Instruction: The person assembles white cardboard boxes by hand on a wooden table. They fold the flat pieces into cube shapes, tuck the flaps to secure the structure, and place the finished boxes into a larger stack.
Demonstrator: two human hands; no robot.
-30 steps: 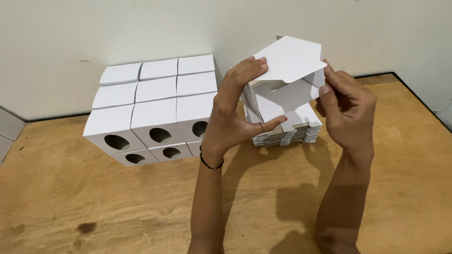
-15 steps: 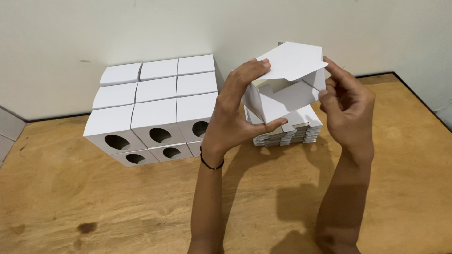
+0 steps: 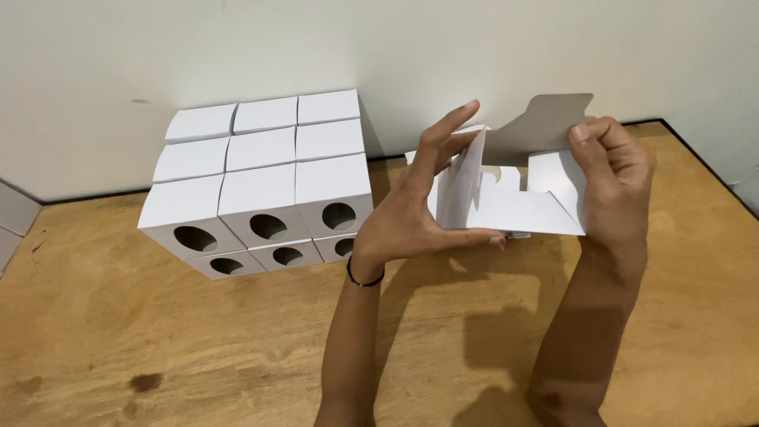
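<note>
A part-folded white cardboard box (image 3: 506, 194) is held in the air between both hands above the wooden table (image 3: 198, 340). My left hand (image 3: 415, 209) grips its left side, thumb under the bottom edge and fingers up along the side panel. My right hand (image 3: 613, 170) pinches the raised top flap and the right side. The box's flaps stand open and its inside faces me. A dark band sits on my left wrist.
To the left, against the pale wall, stands a block of finished white boxes (image 3: 261, 186), stacked in two layers, each with a round hole in its front. A bit of a flat white stack (image 3: 518, 234) peeks out behind the held box.
The held box has been turned and opened out; its top flap now stands up behind it. Both hands have shifted their hold, and the flat stack is now mostly hidden.
</note>
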